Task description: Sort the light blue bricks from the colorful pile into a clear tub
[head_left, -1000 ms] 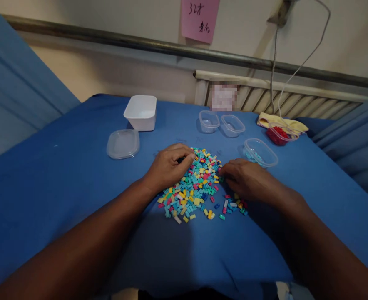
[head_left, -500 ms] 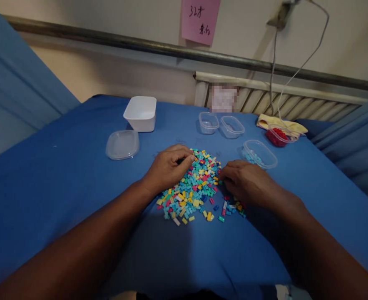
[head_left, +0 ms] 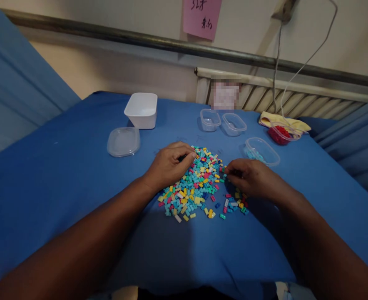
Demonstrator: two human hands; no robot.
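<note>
A heap of small plastic toy building bricks (head_left: 193,179) in turquoise, yellow, pink, green and blue lies on the blue cloth. Against its upper left side rests my left hand (head_left: 173,163), fingers loosely bent, thumb stretched out over the bricks; nothing shows in its grasp. On the right edge of the heap, my right hand (head_left: 248,177) has thumb and forefinger drawn together low over the cloth. Bricks lie right at these fingertips; whether one is between them is too small to make out. A smaller cluster of mixed bricks (head_left: 234,205) lies below that hand.
Behind stand two clear tubs (head_left: 210,121), a clear tub with turquoise bricks (head_left: 267,155) and a tub of red bricks (head_left: 280,135) by a yellow cloth (head_left: 285,121). At the left are a white container (head_left: 142,111) and a translucent lid (head_left: 123,142). A radiator (head_left: 259,91) lines the wall.
My right hand has shifted slightly right and its fingertips have lifted a little off the heap's edge. The left hand stays on the heap. The whole view has tilted slightly.
</note>
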